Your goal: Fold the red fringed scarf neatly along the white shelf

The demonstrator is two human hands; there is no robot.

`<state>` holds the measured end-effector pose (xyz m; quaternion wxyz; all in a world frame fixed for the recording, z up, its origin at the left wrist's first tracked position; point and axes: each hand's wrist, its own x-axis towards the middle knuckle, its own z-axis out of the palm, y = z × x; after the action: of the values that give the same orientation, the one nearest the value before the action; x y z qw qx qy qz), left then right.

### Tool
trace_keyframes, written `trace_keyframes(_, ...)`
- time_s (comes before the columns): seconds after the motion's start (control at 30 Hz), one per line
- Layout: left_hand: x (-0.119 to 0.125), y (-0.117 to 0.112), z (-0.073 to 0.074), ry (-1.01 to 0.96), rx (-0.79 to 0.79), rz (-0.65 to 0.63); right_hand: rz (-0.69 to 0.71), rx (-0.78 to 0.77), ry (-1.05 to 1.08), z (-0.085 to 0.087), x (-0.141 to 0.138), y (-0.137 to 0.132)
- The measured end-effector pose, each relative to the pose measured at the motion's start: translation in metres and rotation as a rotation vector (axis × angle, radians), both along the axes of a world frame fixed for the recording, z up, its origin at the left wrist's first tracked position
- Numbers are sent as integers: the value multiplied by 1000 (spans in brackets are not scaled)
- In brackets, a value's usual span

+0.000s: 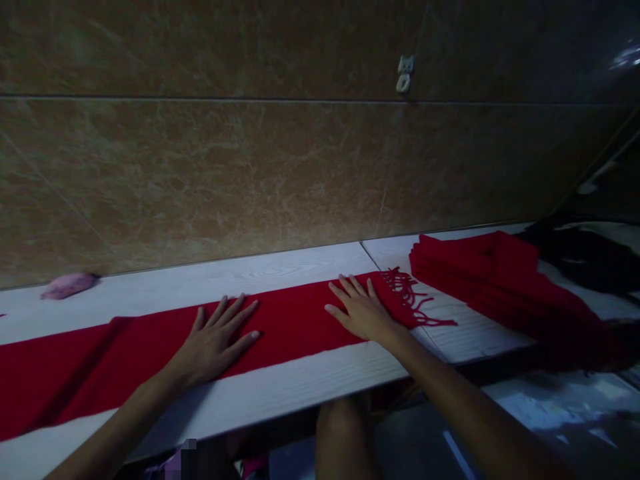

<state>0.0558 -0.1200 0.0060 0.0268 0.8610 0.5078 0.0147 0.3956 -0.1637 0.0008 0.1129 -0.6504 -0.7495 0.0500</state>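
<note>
A long red scarf [295, 323] lies stretched lengthwise along a white wood-grain table, its fringed end towards the right. My left hand [213, 343] rests flat on the scarf's middle part, fingers spread. Close to the fringe, my right hand [363, 310] is also laid flat on the cloth with its fingers apart. Left of my left hand, a fold or crease crosses the scarf, which runs out of view at the left edge. Several fringe strands spread loosely over the table beyond my right hand.
More red cloth [500, 287] is heaped at the right, hanging over the table's [300, 393] front edge. Behind it lies something black [585, 257]. A pink object [70, 285] sits by the tiled wall [225, 173] at the left. A small white hook [404, 73] is on the wall.
</note>
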Motion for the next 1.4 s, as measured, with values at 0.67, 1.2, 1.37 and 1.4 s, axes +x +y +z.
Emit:
trace_keyframes(0.67,46,-9,14,-124,-1,7,-19,268,234,-9,183,-79)
trace_keyframes(1.2,61,-4,2,6,-96,-110,-72,468,444,-1,151,-59)
trace_keyframes(1.37,35,-3,18,51,-147,-71,-5,416,480,4,109,-41)
trace_keyframes(1.4,41,-3,22,32,-140,-53,25,404,495,6,99,-37)
